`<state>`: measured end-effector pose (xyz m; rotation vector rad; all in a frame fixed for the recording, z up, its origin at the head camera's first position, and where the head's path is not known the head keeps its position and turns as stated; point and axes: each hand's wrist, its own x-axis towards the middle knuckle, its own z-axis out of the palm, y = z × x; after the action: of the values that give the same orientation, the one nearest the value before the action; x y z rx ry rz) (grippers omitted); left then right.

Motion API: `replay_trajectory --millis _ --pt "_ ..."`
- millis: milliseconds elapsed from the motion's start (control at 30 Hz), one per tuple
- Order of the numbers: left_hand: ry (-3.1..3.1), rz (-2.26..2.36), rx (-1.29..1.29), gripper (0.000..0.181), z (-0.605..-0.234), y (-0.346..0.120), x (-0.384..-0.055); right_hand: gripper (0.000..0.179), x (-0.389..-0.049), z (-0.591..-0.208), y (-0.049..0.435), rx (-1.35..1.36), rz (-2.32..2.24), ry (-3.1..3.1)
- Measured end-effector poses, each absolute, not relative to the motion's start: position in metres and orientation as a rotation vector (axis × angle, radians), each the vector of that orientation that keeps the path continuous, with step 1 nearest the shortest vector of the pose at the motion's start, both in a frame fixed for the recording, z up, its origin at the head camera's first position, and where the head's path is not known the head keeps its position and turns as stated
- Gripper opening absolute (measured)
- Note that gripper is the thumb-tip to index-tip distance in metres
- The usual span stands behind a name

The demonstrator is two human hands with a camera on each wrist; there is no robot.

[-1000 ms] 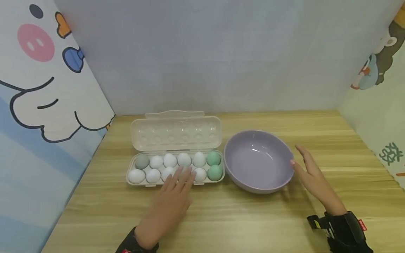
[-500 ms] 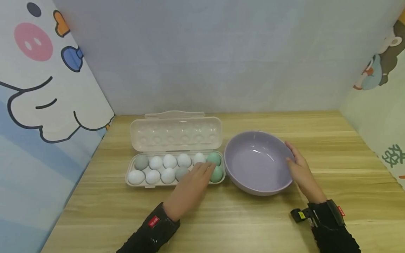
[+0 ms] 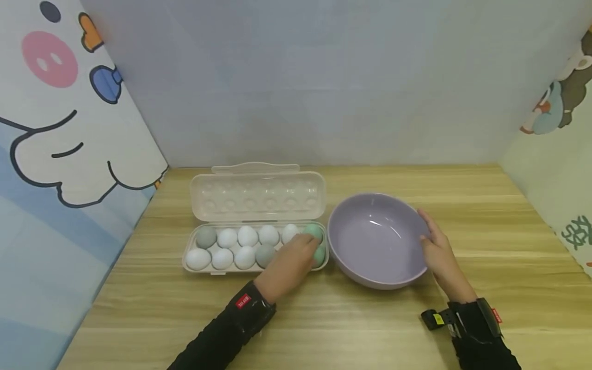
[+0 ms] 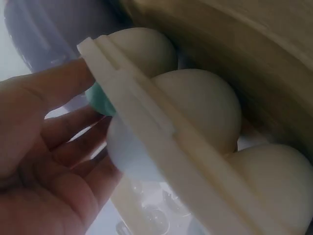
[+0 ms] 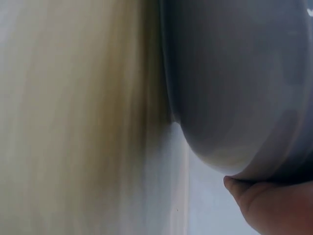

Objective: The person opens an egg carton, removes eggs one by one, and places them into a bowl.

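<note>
An open plastic egg carton holds two rows of eggs: white, grey-green and pale green. My left hand reaches over its front right part. In the left wrist view its thumb and curled fingers are around the front corner green egg, which sits in its cup, with a white egg beside it. The hand hides part of the front row in the head view. My right hand grips the right rim of a lavender bowl, thumb at the rim; the right wrist view shows the bowl's outer side.
The carton's translucent lid lies folded back behind the eggs. Close on the carton's right stands the bowl, nothing inside it. Both rest on a wood-grain table, with a plain grey wall behind and cartoon-printed panels at both sides.
My left hand has moved right along the front row, uncovering a grey egg, and its fingers have curled at the green egg. The right hand has come in to grip the bowl's rim.
</note>
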<state>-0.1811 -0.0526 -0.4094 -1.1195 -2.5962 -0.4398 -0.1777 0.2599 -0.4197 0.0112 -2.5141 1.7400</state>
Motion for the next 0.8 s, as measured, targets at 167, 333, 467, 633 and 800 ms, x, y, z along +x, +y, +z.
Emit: replay_trajectory --millis 167,333,467,633,800 --pt "-2.637 -0.492 -1.18 0.032 -0.411 -0.052 -0.186 0.061 -0.175 -0.419 0.256 -0.059 1.838 -2.478" --pt "-2.626 -0.514 -1.235 0.03 -0.411 -0.052 -0.186 0.06 -0.174 -0.421 0.257 -0.083 1.848 -2.469" --pt "-2.603 -0.563 -1.228 0.031 -0.407 -0.053 -0.185 0.061 -0.174 -0.421 0.258 -0.092 1.841 -2.465" --pt "-2.558 -0.623 -1.177 0.035 -0.393 -0.057 -0.184 0.062 -0.175 -0.419 0.258 -0.085 1.838 -2.461" --pt "-2.476 -0.624 -1.184 0.037 -0.372 -0.061 -0.186 0.063 -0.176 -0.42 0.259 -0.073 1.83 -2.459"
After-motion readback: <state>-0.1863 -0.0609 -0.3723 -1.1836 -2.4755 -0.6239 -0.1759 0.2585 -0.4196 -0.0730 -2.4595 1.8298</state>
